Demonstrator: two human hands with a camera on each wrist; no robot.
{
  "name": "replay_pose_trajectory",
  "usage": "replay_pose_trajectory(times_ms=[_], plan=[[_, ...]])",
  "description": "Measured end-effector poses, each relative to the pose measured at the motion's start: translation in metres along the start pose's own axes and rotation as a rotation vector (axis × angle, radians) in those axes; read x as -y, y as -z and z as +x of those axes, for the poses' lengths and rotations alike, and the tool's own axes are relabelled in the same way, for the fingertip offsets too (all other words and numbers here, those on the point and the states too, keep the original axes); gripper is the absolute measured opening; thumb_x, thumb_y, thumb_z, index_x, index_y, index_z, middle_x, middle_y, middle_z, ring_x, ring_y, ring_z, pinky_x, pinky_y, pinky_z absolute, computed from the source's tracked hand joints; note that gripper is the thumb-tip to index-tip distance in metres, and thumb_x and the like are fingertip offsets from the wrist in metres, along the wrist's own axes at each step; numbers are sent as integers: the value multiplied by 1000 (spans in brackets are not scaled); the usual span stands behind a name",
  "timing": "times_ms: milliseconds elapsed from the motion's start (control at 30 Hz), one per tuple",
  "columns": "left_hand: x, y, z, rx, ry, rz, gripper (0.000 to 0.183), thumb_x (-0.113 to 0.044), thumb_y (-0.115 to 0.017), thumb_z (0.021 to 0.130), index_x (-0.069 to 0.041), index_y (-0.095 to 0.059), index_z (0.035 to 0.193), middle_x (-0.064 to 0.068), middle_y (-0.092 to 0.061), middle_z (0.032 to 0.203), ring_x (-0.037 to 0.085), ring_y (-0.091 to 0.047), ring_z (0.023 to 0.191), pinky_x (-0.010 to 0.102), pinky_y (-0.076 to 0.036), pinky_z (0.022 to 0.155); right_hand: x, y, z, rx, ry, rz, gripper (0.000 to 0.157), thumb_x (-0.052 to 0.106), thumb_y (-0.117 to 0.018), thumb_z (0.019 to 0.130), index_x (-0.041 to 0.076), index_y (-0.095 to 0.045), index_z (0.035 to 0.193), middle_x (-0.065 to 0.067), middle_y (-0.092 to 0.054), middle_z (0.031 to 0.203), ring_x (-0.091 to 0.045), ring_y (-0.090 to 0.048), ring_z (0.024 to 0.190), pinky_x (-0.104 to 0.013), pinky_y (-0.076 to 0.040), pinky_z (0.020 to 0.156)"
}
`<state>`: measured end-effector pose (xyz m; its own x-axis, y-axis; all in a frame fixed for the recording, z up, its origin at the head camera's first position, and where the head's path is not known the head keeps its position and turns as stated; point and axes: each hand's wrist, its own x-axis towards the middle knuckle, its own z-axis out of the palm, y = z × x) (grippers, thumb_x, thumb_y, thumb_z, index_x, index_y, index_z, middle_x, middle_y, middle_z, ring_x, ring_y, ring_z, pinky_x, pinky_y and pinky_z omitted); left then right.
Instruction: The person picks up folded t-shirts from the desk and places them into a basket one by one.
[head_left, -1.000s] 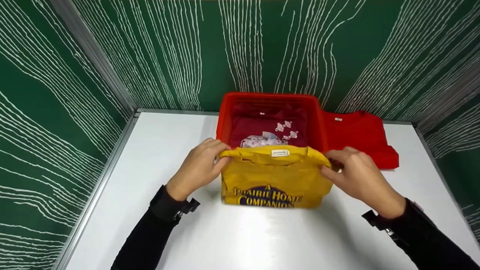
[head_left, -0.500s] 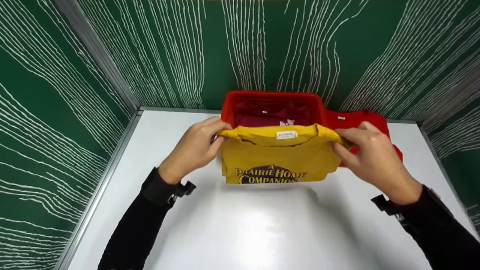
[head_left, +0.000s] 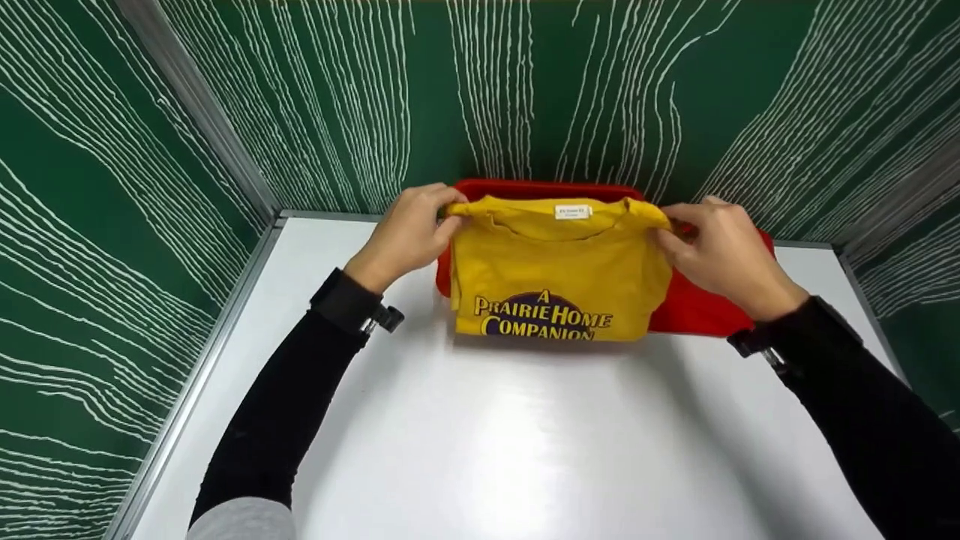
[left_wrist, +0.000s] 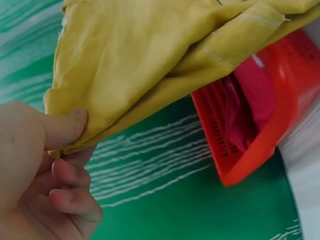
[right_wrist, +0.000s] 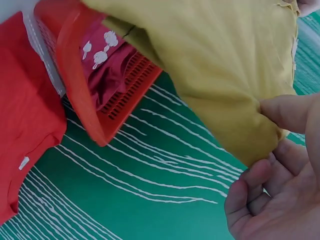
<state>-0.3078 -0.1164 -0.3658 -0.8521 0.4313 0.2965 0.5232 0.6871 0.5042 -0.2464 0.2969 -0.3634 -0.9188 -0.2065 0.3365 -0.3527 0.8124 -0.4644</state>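
Observation:
A folded yellow T-shirt (head_left: 555, 262) with "A Prairie Home Companion" printed on it hangs in front of and over a red plastic basket (head_left: 555, 185). My left hand (head_left: 411, 234) pinches its left shoulder corner between thumb and fingers. At the opposite shoulder, my right hand (head_left: 724, 251) pinches the cloth the same way. The collar with a white label faces up between the hands. Inside the basket lies a maroon shirt (right_wrist: 107, 65) with pale flower prints, seen in both wrist views but hidden by the yellow cloth in the head view.
A red shirt (head_left: 694, 304) lies folded on the white table (head_left: 510, 442), right of the basket. Green walls (head_left: 300, 97) with white wavy lines stand behind and at both sides, close behind the basket.
Both hands have carried the yellow T-shirt away from the body, toward the back wall. It now covers most of the basket and hides the maroon shirt from the head view.

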Motion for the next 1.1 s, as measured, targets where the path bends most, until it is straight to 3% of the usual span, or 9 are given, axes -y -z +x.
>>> replay_pose_trajectory(times_ms=[267, 433, 700, 800, 933, 1100], plan=[[12, -10, 28, -41, 109, -46, 22, -26, -70, 111, -12, -77, 126, 7, -76, 131, 22, -68, 113, 37, -59, 106, -15, -8, 25, 51, -88, 46, 41, 26, -72, 108, 0, -75, 139, -21, -66, 106, -28, -50, 93, -16, -41, 63], [19, -20, 39, -31, 152, -13, 21, -29, -70, 111, -14, -76, 125, 7, -76, 128, 22, -67, 108, 38, -59, 101, -28, -21, 38, 85, -135, 50, 47, 30, -71, 109, 0, -71, 145, -24, -65, 113, -32, -52, 95, -20, -43, 57], [35, -39, 56, 32, 237, 65, 22, -31, -72, 109, -14, -76, 123, 7, -77, 125, 24, -69, 106, 41, -60, 99, -46, -46, 59, 122, -150, 32, 44, 25, -70, 109, -4, -71, 142, -28, -74, 123, -37, -63, 99, -15, -46, 64], [40, -47, 61, 74, 256, 108, 24, -29, -71, 110, -13, -77, 126, 8, -77, 130, 25, -72, 112, 43, -60, 103, -52, -56, 65, 139, -139, 17, 42, 22, -70, 108, -6, -72, 139, -28, -76, 122, -37, -67, 97, -26, -54, 74], [45, -57, 66, 126, 261, 144, 29, -24, -69, 110, -11, -76, 136, 11, -76, 138, 28, -73, 122, 44, -60, 109, -61, -71, 68, 170, -141, -14, 40, 19, -69, 107, -9, -72, 136, -31, -75, 120, -40, -65, 100, -48, -55, 89], [50, -67, 68, 155, 267, 160, 31, -21, -70, 109, -8, -75, 138, 14, -75, 139, 31, -74, 123, 46, -59, 110, -69, -83, 70, 192, -129, -49, 36, 15, -69, 105, -10, -74, 130, -33, -74, 114, -42, -64, 97, -52, -52, 91]])
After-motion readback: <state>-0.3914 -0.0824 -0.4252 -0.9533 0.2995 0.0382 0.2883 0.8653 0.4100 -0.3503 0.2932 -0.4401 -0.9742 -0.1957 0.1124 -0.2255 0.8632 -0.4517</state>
